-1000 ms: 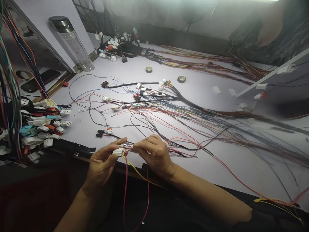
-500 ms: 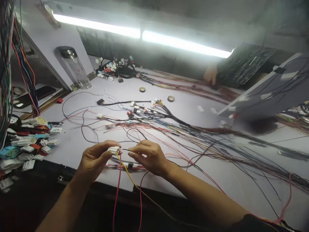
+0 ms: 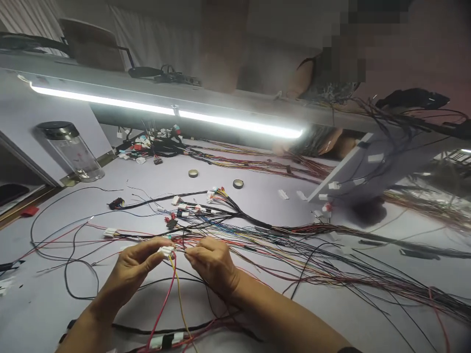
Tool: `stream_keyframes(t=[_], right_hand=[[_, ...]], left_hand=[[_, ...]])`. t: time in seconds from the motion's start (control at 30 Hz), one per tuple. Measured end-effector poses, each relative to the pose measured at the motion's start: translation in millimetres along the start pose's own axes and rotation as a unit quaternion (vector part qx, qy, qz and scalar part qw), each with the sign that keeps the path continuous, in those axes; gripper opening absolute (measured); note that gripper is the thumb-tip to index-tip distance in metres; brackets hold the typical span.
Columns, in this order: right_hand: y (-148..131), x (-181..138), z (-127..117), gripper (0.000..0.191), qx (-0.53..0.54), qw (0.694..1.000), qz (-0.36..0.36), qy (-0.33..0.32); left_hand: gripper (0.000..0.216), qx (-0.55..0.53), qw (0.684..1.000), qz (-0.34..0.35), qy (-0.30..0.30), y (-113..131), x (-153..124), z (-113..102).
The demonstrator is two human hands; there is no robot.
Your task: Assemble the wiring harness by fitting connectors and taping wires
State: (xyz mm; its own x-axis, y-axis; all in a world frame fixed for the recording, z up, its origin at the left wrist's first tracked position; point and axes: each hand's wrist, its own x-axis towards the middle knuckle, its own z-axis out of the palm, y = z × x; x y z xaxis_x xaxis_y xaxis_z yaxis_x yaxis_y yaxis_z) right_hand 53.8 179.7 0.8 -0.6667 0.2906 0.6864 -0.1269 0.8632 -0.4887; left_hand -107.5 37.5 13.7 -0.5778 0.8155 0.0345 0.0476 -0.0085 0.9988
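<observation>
My left hand (image 3: pixel 134 269) pinches a white plastic connector (image 3: pixel 167 252) between thumb and fingers. From the connector a red wire (image 3: pixel 162 304) and a yellow wire (image 3: pixel 180 299) hang down toward me. Just to its right, my right hand (image 3: pixel 213 264) has thumb and forefinger pressed together on a thin black wire (image 3: pixel 183 239). A small gap separates those fingertips from the connector. The wire's tip is too small to make out. Below the hands lies a bundle with a white connector wrapped in black tape (image 3: pixel 168 340).
A branched wire harness (image 3: pixel 253 220) runs to the right across the white table. Behind it are two tape rolls (image 3: pixel 193 173) and a glass bottle (image 3: pixel 75 154). A lamp tube (image 3: pixel 239 123) hangs under a shelf; a panel (image 3: pixel 353 166) stands at right. Another person is beyond the shelf.
My view has tilted up, showing the shelf top and another person. My right fingertips, earlier holding the black wire's end up to the connector, are now slightly lower, with the wire curving above them.
</observation>
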Motion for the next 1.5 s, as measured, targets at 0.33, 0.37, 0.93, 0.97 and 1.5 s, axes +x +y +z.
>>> stream_keyframes(t=[0.33, 0.37, 0.93, 0.97, 1.5], right_hand=[[8, 35, 13, 0.015, 0.142, 0.975, 0.098, -0.140], [11, 35, 14, 0.014, 0.139, 0.977, 0.080, -0.138], [32, 22, 31, 0.022, 0.116, 0.991, 0.034, -0.051], [33, 22, 31, 0.022, 0.100, 0.993, 0.027, -0.056], [36, 23, 24, 0.020, 0.043, 0.998, 0.010, -0.041]], left_hand=[[0.023, 0.094, 0.995, 0.020, 0.033, 3, 3, -12], [0.023, 0.106, 0.993, 0.025, 0.037, 1, 5, -14], [0.021, -0.056, 0.997, -0.028, -0.036, -1, 11, -3], [0.022, -0.060, 0.997, -0.031, -0.022, 2, 11, -1], [0.019, -0.116, 0.990, -0.042, 0.066, 18, 8, -12]])
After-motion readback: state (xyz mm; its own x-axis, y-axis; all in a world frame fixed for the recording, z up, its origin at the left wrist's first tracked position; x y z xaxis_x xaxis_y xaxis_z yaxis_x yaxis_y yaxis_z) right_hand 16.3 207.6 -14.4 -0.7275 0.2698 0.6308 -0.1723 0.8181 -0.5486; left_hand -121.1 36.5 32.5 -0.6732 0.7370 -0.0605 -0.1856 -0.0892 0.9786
